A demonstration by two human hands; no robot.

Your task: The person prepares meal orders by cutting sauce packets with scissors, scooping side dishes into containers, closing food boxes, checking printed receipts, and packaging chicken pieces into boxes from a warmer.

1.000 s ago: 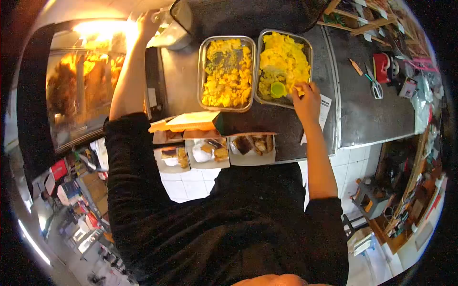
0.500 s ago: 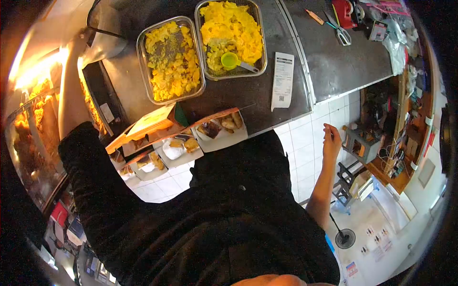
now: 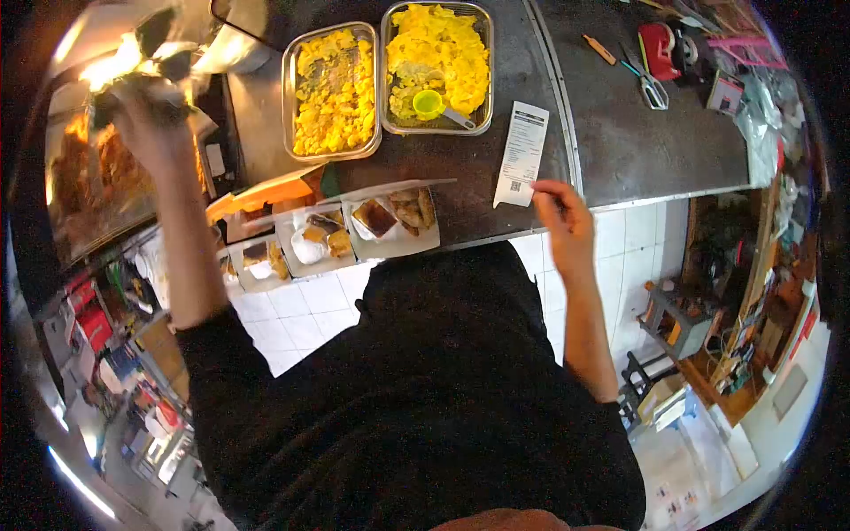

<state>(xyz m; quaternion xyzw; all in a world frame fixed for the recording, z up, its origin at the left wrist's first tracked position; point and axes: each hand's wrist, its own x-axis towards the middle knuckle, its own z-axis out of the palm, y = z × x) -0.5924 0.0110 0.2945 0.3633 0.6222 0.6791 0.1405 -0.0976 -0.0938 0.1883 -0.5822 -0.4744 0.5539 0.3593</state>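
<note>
My right hand (image 3: 568,219) is at the counter's front edge, its fingers slightly bent and apart, with the fingertips at the right edge of a printed receipt (image 3: 522,152). No firm grip on the paper shows. Over at the far left, my left hand (image 3: 149,119) is stretched out under a bright lamp, beside a dark shape I cannot make out. Motion blur hides its fingers. Below that hand is a glass-fronted case (image 3: 97,181) with browned food. Open paper boxes (image 3: 305,232) holding fried pieces and white wrapped portions line the counter's front edge.
Two glass trays of yellow food, one on the left (image 3: 288,106) and one on the right (image 3: 490,80), stand behind the boxes. A green scoop (image 3: 428,104) rests in the right tray. Scissors (image 3: 653,92), an orange-handled tool (image 3: 599,50) and a red tape dispenser (image 3: 657,51) lie farther right.
My right hand has moved up and left to the receipt's edge. My left arm has shifted, with the hand now lower under the lamp. The whole view has shifted slightly.
</note>
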